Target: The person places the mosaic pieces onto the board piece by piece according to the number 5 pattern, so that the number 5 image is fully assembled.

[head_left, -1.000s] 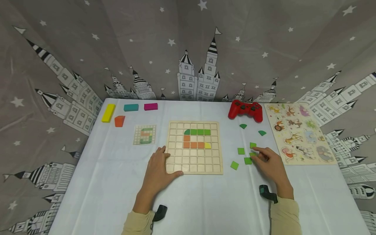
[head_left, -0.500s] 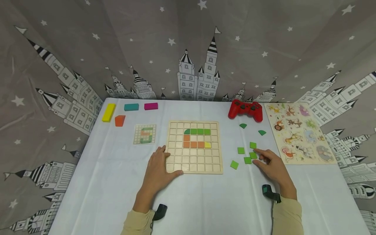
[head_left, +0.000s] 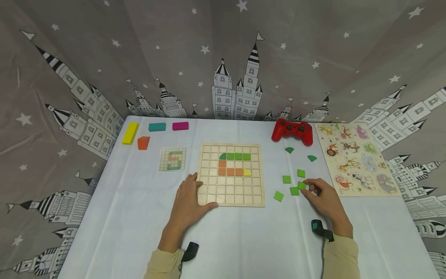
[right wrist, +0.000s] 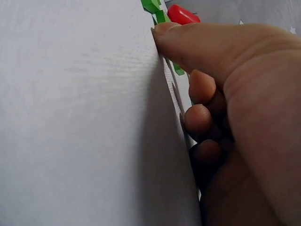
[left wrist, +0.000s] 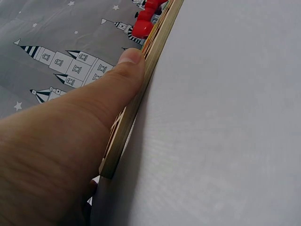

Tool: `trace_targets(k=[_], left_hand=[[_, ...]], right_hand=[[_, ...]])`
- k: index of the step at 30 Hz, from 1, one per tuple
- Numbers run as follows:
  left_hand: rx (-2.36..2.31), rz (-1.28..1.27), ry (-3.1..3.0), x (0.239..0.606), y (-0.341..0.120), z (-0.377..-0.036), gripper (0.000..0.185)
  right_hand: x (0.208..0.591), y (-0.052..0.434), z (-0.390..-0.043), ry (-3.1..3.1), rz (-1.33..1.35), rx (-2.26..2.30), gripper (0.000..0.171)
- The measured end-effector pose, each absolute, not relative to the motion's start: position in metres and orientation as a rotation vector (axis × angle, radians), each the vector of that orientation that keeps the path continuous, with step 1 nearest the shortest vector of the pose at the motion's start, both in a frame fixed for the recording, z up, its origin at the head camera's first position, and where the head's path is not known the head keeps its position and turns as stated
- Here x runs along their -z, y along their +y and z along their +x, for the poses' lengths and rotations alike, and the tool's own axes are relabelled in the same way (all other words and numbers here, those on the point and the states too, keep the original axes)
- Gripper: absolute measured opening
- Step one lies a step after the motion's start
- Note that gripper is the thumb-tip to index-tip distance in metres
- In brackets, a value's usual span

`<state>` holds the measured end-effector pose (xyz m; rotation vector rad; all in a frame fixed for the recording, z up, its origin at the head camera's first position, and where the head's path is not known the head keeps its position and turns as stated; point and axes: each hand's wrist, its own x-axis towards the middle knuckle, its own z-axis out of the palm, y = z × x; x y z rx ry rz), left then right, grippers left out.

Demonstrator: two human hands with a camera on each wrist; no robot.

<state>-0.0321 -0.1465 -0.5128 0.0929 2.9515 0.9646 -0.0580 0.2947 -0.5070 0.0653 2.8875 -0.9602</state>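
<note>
A wooden grid board (head_left: 230,193) lies in the middle of the table, with a green, orange and yellow row of tiles set in its squares. My left hand (head_left: 188,203) rests spread at its lower left corner, thumb along the near edge and fingertips at the left edge. In the left wrist view the thumb (left wrist: 129,61) presses on the board's rim (left wrist: 122,136). To the right of the board, my right hand (head_left: 324,199) pinches a green square tile (head_left: 302,185) between thumb and index finger. Several more green square tiles (head_left: 286,179) lie close by.
Two dark green quarter-round tiles (head_left: 311,158) lie beyond the right hand. Behind them is a red game controller (head_left: 292,131). An animal puzzle board (head_left: 359,159) lies at the right. Left of the grid board are a pattern card (head_left: 172,159) and several coloured blocks (head_left: 130,133).
The right hand has drawn back slightly to the right, and its fingers have closed on the green tile, which has shifted a little. The left hand stays at the board's corner.
</note>
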Motion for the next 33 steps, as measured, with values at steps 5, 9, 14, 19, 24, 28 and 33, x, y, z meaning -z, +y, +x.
trace_targets(k=[5, 9, 14, 19, 24, 28, 33], left_hand=[[-0.968, 0.096, 2.950, 0.513, -0.147, -0.033, 0.092], [-0.961, 0.096, 2.951, 0.513, -0.147, -0.033, 0.092], [-0.943, 0.092, 2.953, 0.514, -0.146, -0.033, 0.091], [-0.953, 0.086, 2.947, 0.513, -0.146, -0.033, 0.091], [-0.962, 0.094, 2.949, 0.513, -0.146, -0.033, 0.091], [-0.963, 0.097, 2.950, 0.513, -0.146, -0.034, 0.091], [-0.957, 0.091, 2.948, 0.513, -0.147, -0.033, 0.091]], right_hand=[[0.505, 0.294, -0.057, 2.885, 0.092, 0.959, 0.033], [0.505, 0.293, -0.058, 2.903, 0.089, 0.948, 0.033], [0.507, 0.293, -0.058, 2.922, 0.092, 0.901, 0.034], [0.507, 0.292, -0.059, 2.934, 0.080, 0.859, 0.032], [0.505, 0.292, -0.059, 2.958, 0.097, 0.869, 0.033], [0.505, 0.291, -0.058, 3.015, 0.056, 0.932, 0.031], [0.504, 0.279, -0.062, 3.079, -0.083, 1.024, 0.028]])
